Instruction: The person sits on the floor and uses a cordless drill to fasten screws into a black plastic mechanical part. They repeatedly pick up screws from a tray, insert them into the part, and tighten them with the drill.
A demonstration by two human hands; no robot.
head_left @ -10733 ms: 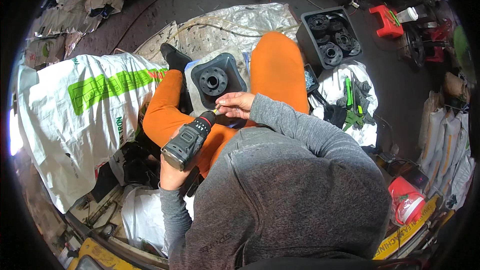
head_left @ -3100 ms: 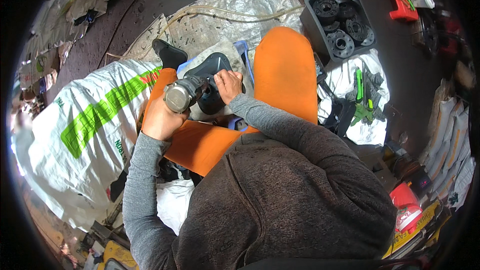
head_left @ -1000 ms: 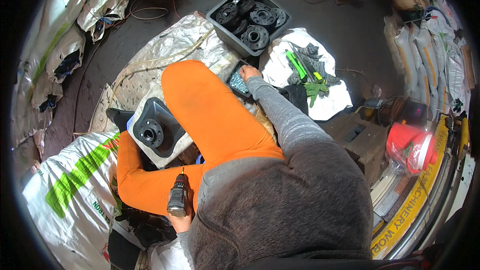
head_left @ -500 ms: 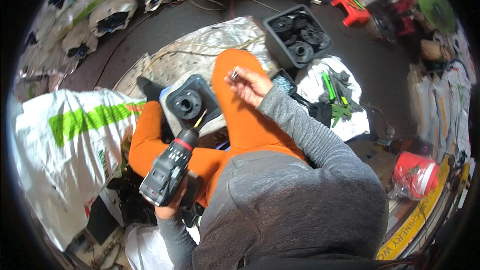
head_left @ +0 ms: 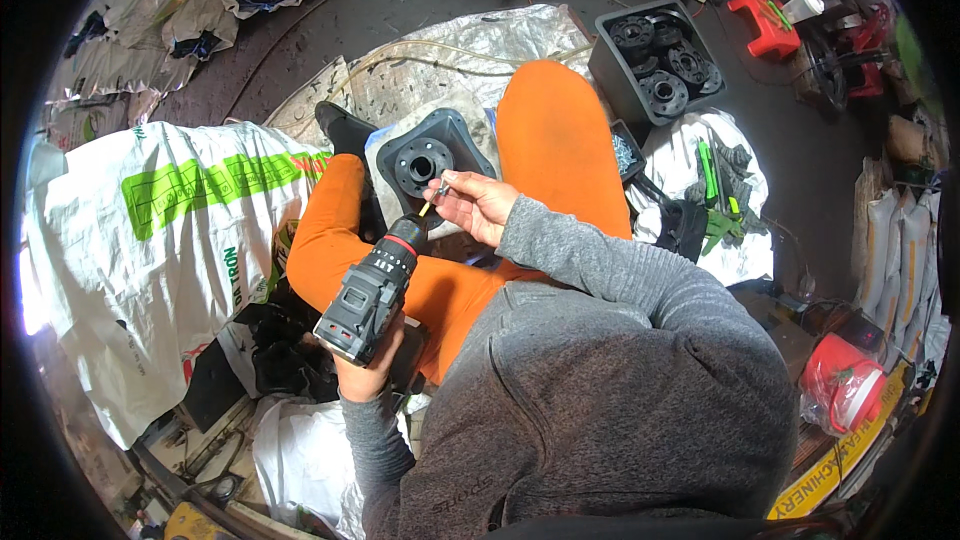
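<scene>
My left hand (head_left: 368, 372) is wrapped round the grip of a black and grey cordless drill (head_left: 368, 297) with a red ring. Its thin bit (head_left: 427, 208) points up and away from me. At the bit's tip, my right hand (head_left: 480, 208) pinches a small metal screw (head_left: 444, 184) between thumb and fingers. Whether bit and screw touch, I cannot tell. Just beyond them, a black round flanged part (head_left: 404, 162) with a central hole lies in a dark square holder (head_left: 466, 136) between my legs. My right fingers overlap the holder's near right side.
Beyond my right knee stands a grey bin (head_left: 610, 90) of black round parts. A small box of screws (head_left: 624, 153) is beside my right thigh. Green-handled tools (head_left: 712, 180) lie on a white sack. A large white sack (head_left: 90, 310) is at left, a red stool (head_left: 765, 28) far right.
My right hand has come down and left with the screw, to the drill bit. The drill has shifted slightly up and right in view. The whole view has shifted too.
</scene>
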